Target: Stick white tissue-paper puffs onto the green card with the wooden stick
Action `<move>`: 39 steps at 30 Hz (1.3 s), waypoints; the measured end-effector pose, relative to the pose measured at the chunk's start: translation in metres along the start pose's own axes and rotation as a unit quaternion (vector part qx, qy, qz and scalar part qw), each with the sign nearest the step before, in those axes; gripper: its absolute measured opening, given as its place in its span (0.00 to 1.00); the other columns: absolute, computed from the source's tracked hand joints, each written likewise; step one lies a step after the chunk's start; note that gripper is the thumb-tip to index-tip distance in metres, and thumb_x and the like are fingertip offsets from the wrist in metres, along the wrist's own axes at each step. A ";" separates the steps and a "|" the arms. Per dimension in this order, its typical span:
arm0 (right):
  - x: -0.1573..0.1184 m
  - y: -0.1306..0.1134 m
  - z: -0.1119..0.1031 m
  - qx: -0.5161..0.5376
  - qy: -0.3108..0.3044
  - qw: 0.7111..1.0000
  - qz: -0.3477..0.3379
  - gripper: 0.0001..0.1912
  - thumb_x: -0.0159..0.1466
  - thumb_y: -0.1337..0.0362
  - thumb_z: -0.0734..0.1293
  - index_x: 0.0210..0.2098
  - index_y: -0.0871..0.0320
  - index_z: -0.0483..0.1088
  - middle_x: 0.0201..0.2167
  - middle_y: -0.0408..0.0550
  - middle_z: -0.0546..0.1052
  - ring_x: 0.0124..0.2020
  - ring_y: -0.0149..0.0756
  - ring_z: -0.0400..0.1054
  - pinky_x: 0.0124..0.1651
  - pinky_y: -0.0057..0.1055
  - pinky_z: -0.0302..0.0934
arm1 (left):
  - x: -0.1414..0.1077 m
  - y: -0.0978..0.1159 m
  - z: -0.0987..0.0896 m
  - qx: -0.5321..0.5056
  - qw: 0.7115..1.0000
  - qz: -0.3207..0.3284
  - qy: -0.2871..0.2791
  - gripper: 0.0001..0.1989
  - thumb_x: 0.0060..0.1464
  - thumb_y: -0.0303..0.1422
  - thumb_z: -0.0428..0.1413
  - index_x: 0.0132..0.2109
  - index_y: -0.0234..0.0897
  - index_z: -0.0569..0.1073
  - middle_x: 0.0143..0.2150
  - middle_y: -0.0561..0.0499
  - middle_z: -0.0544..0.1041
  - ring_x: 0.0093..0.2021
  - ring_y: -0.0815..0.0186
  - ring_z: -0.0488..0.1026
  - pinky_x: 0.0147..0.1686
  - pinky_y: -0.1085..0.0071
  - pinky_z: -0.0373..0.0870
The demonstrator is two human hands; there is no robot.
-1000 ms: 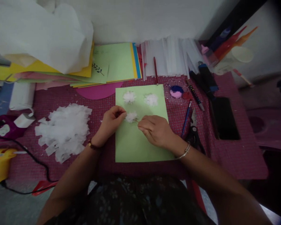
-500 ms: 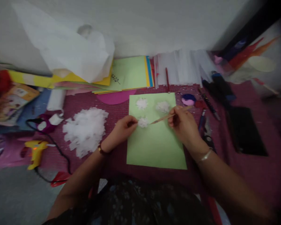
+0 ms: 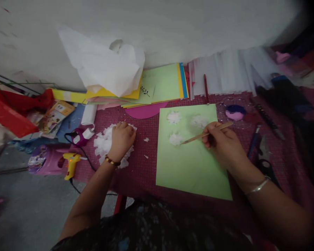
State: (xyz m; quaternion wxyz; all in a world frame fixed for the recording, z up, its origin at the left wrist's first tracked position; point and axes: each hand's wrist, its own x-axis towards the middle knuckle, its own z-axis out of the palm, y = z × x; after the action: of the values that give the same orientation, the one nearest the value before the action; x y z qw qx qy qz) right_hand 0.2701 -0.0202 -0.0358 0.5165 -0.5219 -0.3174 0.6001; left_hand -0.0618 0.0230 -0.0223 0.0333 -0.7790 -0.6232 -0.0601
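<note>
1. Sheet, right of centre: best held flat on the table, since its three white tufts look light and easily knocked.
2. Pile, left of centre: such thin pieces call for a loose pinch.
3. Stick, right of centre: the right hand has its fingers closed around it; light pressure should avoid flattening the lowest tuft.
4. Black slab, right edge: blurred.
5. Left hand: covers part of the pile; I cannot tell its fingers' opening or hold.
6. Stick's tip: perhaps touching the lowest tuft.
</note>
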 end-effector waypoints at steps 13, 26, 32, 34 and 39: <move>0.003 0.005 -0.001 -0.044 -0.019 0.998 -0.051 0.12 0.64 0.55 0.66 0.27 0.54 0.66 0.17 0.40 0.70 0.16 0.28 0.60 0.19 0.28 0.50 | -0.008 0.020 -0.026 -0.238 0.968 -0.073 -0.001 0.07 0.54 0.34 0.54 0.31 0.37 0.72 0.33 0.47 0.74 0.38 0.58 0.70 0.42 0.61 0.64; -0.004 -0.002 0.001 -0.040 -0.041 0.987 -0.153 0.13 0.65 0.52 0.65 0.32 0.55 0.67 0.19 0.39 0.72 0.15 0.27 0.62 0.18 0.25 0.53 | -0.009 0.011 -0.018 -0.234 0.970 -0.057 0.047 0.08 0.52 0.34 0.53 0.27 0.38 0.70 0.29 0.48 0.75 0.33 0.61 0.71 0.39 0.63 0.67; -0.028 -0.007 0.019 -0.080 -0.143 0.976 -0.140 0.14 0.63 0.51 0.66 0.36 0.57 0.67 0.33 0.46 0.79 0.23 0.28 0.68 0.23 0.26 0.61 | -0.030 0.070 -0.022 -0.700 0.685 -0.134 -0.152 0.09 0.44 0.37 0.61 0.27 0.37 0.72 0.24 0.53 0.72 0.25 0.70 0.68 0.27 0.72 0.65; -0.034 -0.002 0.028 -0.101 -0.177 0.970 -0.132 0.13 0.62 0.53 0.67 0.35 0.57 0.67 0.36 0.47 0.78 0.27 0.28 0.69 0.27 0.26 0.63 | -0.031 0.089 -0.016 -0.722 0.656 -0.125 -0.182 0.09 0.43 0.37 0.63 0.26 0.36 0.73 0.22 0.54 0.70 0.22 0.72 0.65 0.24 0.74 0.62; -0.037 0.008 0.038 -0.091 -0.190 0.971 -0.113 0.13 0.54 0.60 0.73 0.32 0.55 0.64 0.30 0.39 0.71 0.26 0.26 0.64 0.28 0.25 0.59 | -0.025 0.115 -0.005 -0.744 0.628 -0.094 -0.208 0.09 0.42 0.35 0.64 0.25 0.36 0.73 0.20 0.54 0.69 0.20 0.74 0.61 0.22 0.75 0.58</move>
State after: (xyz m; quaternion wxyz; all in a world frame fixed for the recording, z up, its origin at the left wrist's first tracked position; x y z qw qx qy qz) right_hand 0.2282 -0.0517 -0.0224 0.4613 -0.4045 -0.5197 0.5945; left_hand 0.0451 -0.0270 -0.0175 -0.6936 -0.4680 -0.4272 -0.3427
